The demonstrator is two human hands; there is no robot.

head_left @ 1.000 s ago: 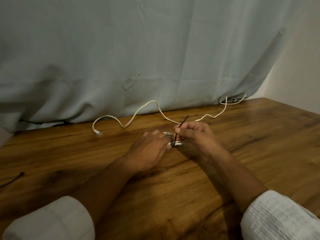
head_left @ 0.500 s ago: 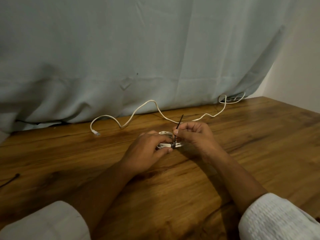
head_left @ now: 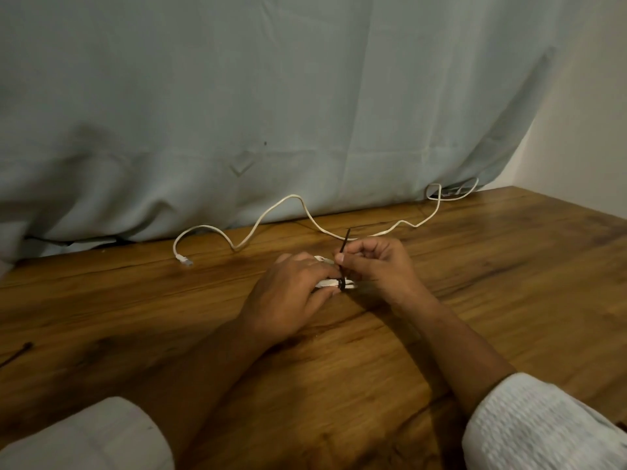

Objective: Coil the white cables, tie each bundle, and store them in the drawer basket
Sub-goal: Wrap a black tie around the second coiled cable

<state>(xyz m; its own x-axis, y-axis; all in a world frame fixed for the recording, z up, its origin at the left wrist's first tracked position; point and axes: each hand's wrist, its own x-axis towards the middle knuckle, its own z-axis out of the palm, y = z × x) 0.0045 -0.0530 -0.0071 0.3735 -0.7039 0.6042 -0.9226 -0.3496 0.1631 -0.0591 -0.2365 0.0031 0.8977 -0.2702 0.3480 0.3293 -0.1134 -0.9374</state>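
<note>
Here, seen from the head camera, a person works at a wooden table [head_left: 475, 300] with both forearms reaching in from the bottom of the frame. The left hand [head_left: 291, 296] lies knuckles up near the middle of the table, its fingers and thumb curled round a small white bundle [head_left: 325, 283] of coiled cable and holding it down on the wood. Only short stretches of the bundle show past the fingertips. A black tie [head_left: 345, 241] is looped round the bundle just beyond the left fingertips, and its thin tail rises upward and slightly to the right. The right hand [head_left: 376, 266], just beside the left, pinches that tail between thumb and forefinger a little above the loop, with its other fingers curled in.

Behind the hands, a second white cable [head_left: 294, 196] lies loose on the table. It runs in wavy bends from a plug at the left, passes behind the right hand, and goes on to a small tangle at the far right, at the foot of a pale blue-grey curtain [head_left: 305, 113]. The curtain hangs along the table's far edge, and a bare light wall [head_left: 590, 113] shows to its right. A spare tie [head_left: 18, 353], black, lies at the left edge of the frame, well apart from the hands. White sleeves [head_left: 543, 425] cover both arms near the bottom corners.
</note>
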